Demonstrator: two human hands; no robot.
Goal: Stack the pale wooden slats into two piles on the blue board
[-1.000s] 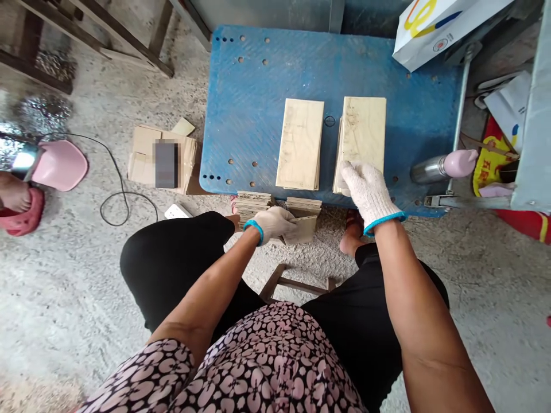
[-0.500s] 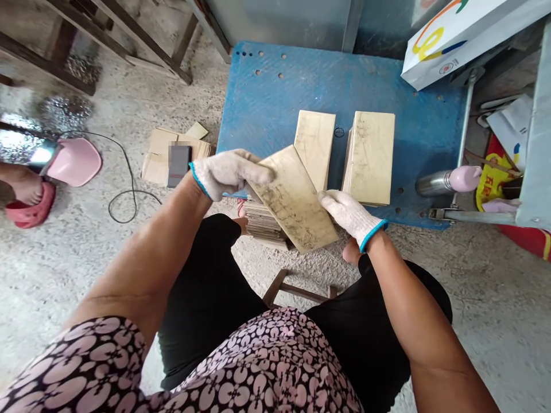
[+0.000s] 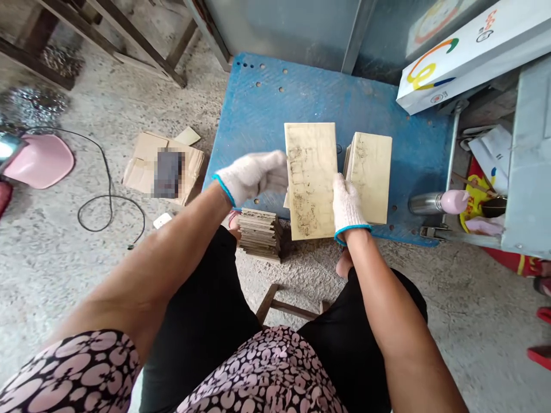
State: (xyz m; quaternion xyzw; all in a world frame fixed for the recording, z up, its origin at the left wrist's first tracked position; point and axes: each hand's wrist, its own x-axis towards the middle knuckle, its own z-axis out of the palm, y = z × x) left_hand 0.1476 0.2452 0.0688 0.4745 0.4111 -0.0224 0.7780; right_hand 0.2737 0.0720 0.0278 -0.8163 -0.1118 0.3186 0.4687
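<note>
Both my hands wear white knit gloves with blue cuffs. Between them I hold a pale rectangular wooden board (image 3: 310,180) with dark smudges, lengthwise over the front of the blue platform (image 3: 267,115). My left hand (image 3: 252,175) grips its left edge and my right hand (image 3: 346,203) grips its right edge. A stack of similar boards (image 3: 372,172) lies on the platform just right of the held board. The other pile on the platform is mostly hidden under the held board. On the floor by my knees stands a low stack of boards (image 3: 260,234).
A white box (image 3: 469,54) rests at the platform's far right. A steel flask with a pink cap (image 3: 439,202) lies at the right edge. On the concrete floor to the left are flattened cardboard (image 3: 161,166), a black cable (image 3: 107,198) and a pink stool (image 3: 37,160).
My left hand lifted a board from the floor stack, my right hand left the right pile and took its other edge, and together they turned it straight above the platform.
</note>
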